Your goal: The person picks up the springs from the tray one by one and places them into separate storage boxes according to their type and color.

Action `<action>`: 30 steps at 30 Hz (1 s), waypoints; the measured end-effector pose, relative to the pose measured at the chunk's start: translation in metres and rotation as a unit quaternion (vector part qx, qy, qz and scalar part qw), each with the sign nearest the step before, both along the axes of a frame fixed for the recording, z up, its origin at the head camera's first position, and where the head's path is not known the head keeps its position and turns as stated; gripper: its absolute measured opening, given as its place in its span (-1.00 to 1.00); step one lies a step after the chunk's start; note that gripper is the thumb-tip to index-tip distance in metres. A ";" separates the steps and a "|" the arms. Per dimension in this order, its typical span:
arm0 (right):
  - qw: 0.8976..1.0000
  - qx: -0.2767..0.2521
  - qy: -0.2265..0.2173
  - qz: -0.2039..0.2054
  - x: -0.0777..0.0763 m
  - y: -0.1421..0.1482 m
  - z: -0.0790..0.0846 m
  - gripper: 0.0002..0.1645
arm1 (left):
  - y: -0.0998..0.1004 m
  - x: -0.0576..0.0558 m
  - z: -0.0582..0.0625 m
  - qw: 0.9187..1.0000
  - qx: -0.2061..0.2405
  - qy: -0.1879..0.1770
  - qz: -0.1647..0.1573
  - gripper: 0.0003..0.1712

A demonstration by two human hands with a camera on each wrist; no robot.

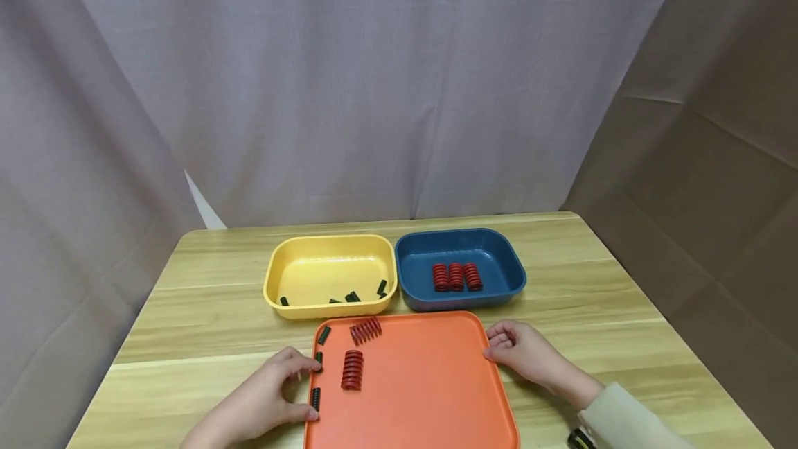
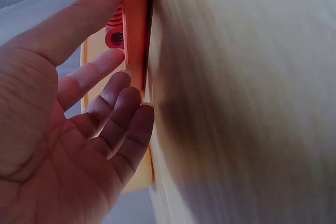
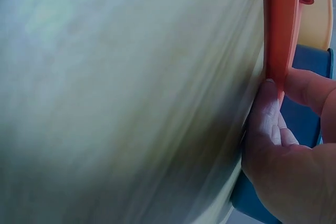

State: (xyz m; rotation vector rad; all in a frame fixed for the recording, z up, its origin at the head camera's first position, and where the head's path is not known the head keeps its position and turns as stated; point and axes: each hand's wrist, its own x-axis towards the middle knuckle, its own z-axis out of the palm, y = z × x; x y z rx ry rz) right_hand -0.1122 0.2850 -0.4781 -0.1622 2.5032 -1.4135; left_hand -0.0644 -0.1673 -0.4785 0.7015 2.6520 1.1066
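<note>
An orange tray (image 1: 424, 386) lies on the table between both hands. My left hand (image 1: 264, 393) grips its left edge: in the left wrist view the thumb lies over the rim and the lower fingers bend at its outer side. At the right edge, my right hand (image 1: 530, 359) pinches the rim between thumb (image 3: 310, 90) and curled fingers. On the tray's left part lie two red coil springs, one upright in view (image 1: 352, 370) and one slanted (image 1: 366, 330). Three small dark springs line the left rim, among them a far one (image 1: 324, 335) and a near one (image 1: 315, 399).
Behind the tray stands a yellow container (image 1: 330, 310) with several small dark springs inside. Beside it is a blue container (image 1: 461, 305) holding three red springs. A small black object (image 1: 581, 439) shows by the right sleeve. Curtains (image 1: 374, 89) enclose the wooden table (image 1: 187, 352).
</note>
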 end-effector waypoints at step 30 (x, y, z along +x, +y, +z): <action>0.998 -0.033 0.012 0.048 0.007 0.004 -0.004 -0.53 | 0.007 0.000 0.000 1.000 -0.027 0.003 -0.006 -0.66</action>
